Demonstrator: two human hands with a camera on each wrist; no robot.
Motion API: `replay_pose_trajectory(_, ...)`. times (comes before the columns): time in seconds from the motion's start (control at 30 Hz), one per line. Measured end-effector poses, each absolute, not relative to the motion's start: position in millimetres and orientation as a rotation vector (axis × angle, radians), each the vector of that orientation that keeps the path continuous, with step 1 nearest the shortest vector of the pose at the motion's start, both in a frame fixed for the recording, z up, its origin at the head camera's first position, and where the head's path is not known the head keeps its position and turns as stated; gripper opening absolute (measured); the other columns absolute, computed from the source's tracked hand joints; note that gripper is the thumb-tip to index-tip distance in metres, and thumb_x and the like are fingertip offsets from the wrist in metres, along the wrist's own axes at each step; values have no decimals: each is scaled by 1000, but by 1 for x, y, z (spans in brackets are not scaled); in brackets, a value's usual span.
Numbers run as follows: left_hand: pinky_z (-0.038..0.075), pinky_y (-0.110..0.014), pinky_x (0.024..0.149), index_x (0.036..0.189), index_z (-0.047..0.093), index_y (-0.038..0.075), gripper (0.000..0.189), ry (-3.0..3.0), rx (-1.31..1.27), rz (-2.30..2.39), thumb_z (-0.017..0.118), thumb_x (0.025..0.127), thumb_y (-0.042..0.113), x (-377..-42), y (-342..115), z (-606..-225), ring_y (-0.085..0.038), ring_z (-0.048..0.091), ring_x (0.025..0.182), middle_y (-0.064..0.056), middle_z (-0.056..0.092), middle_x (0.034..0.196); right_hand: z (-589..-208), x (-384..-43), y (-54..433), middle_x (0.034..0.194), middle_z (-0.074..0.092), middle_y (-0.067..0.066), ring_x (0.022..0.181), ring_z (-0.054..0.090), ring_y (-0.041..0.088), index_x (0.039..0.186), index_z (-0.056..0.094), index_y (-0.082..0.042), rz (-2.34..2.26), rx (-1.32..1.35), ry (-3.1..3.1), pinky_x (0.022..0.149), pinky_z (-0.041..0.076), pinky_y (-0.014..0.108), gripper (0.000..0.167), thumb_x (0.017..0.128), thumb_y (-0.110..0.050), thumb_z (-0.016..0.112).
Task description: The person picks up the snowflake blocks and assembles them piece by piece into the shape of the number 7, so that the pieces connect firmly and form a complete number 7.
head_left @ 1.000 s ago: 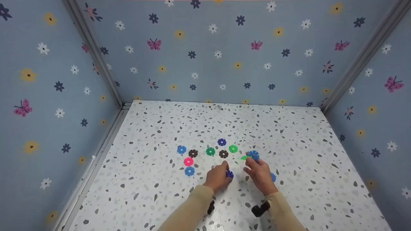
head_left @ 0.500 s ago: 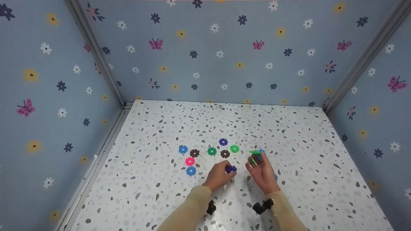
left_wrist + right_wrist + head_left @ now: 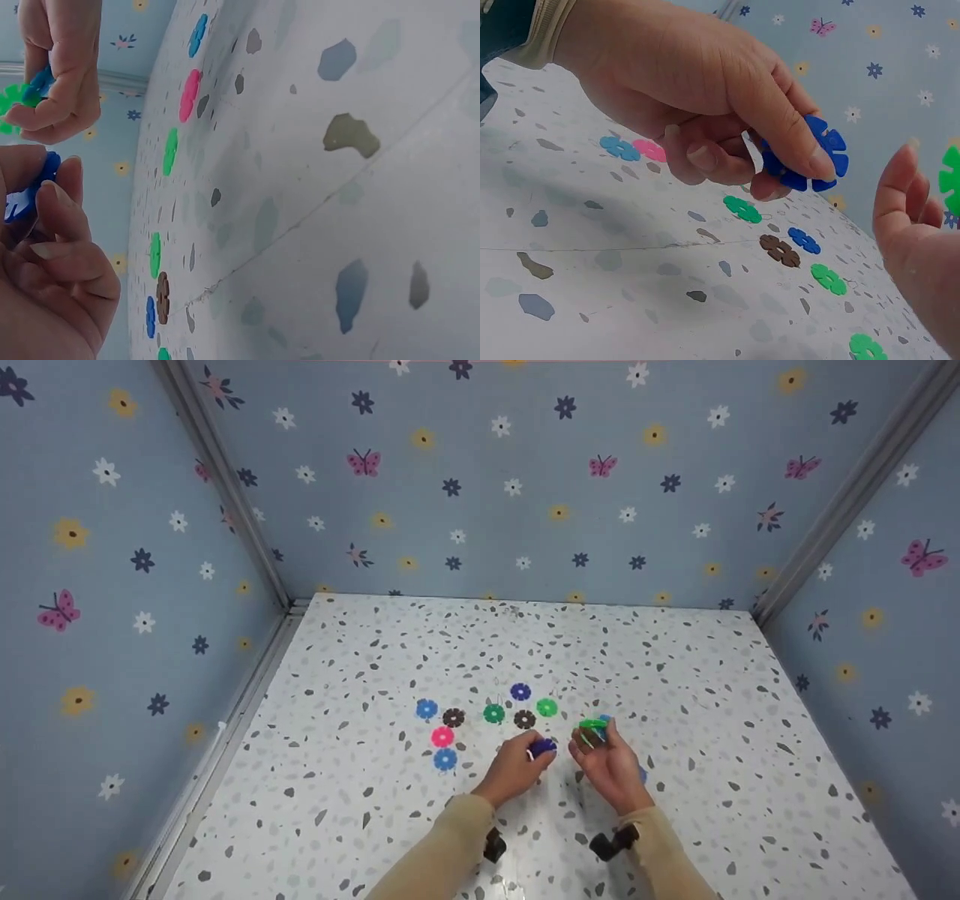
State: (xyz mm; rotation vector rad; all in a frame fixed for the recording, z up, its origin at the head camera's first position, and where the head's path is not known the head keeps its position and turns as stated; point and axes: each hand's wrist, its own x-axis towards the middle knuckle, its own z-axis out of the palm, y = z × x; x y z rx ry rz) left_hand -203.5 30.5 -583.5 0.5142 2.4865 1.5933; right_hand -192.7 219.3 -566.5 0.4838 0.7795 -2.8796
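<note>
i have the left hand [image 3: 514, 771] pinching a dark blue disc [image 3: 543, 747] between thumb and fingers, while the right hand [image 3: 611, 772] grips a cluster of green and light blue discs [image 3: 595, 724]; the two hands are near each other but apart, both raised over the speckled table [image 3: 675, 697]. the cluster's pieces touch, though from here i can't tell how firmly their slots sit. i judge all these discs to be light, stiff plastic, thin and unlikely to break, with smooth faces that could slide a little under dry fingertips. i'd keep hold of the dark blue one by its flat faces near one side, leaving the far notches free, and avoid squeezing it rim to rim, where it might flip out. for the cluster i'd grip close to where the pieces meet, since pulling on an outer edge could twist them loose. the pink disc [image 3: 442, 737] and the dark green disc [image 3: 493, 713] lie flat on the table, so i'd expect a fingertip hooked under the rim to lift them best.
</note>
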Motion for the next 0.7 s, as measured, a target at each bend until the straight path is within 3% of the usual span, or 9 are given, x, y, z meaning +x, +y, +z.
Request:
replay_pose_trajectory(0.2, 47, -26, 69, 102, 64, 14, 11, 2460, 533, 1691, 63, 99, 25, -203, 31, -578, -8, 55, 79, 6, 64, 96, -566, -193, 218, 116, 58, 16, 116, 56, 27, 113, 52, -5, -2902, 439, 841, 107, 39, 42, 23, 105, -26, 48)
replay_pose_trajectory(0.5, 41, -23, 60, 90, 67, 11, 13, 2435, 566, 1838, 68, 95, 23, -202, 31, -573, -16, 53, 69, 7, 58, 79, -567, -190, 218, 107, 65, 15, 111, 63, 27, 105, 62, -5, -2873, 266, 885, 105, 41, 43, 22, 104, -25, 52)
replay_pose_trajectory(0.7, 41, -24, 60, 81, 65, 12, 18, 2453, 580, 1869, 68, 95, 23, -201, 31, -568, -13, 51, 68, 8, 55, 75, -567, -189, 219, 108, 65, 11, 109, 61, 25, 106, 62, -6, -2810, 219, 1034, 100, 45, 42, 23, 103, -27, 53)
